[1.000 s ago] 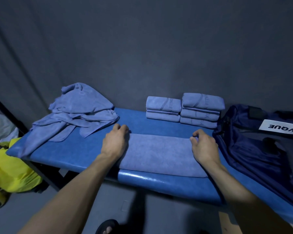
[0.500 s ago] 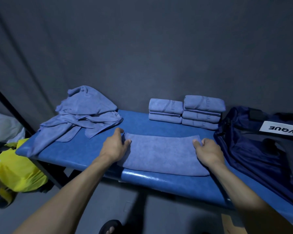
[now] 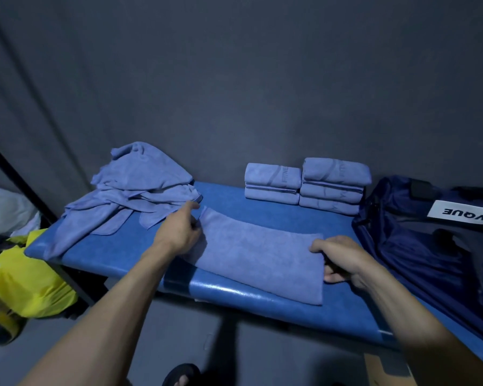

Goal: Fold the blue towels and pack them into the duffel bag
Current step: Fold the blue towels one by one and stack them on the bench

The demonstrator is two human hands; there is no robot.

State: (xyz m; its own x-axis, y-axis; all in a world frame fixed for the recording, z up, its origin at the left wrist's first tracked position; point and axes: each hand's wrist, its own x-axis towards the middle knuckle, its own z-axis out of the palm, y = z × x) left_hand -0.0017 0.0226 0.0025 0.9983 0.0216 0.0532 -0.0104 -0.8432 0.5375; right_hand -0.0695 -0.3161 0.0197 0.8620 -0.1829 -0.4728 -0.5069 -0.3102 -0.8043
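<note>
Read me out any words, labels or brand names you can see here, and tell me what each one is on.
"LVQUE": dark letters on a white label on the navy duffel bag, seen upside down from this view.
Embossed lettering on the folded towels stacked at the back of the blue table: too faint and blurred to read.
No other text shows.

5 folded towels in two stacks (2+3), 1 towel spread flat, 1 heap of unfolded towels, 1 duffel bag, 2 hands.
</note>
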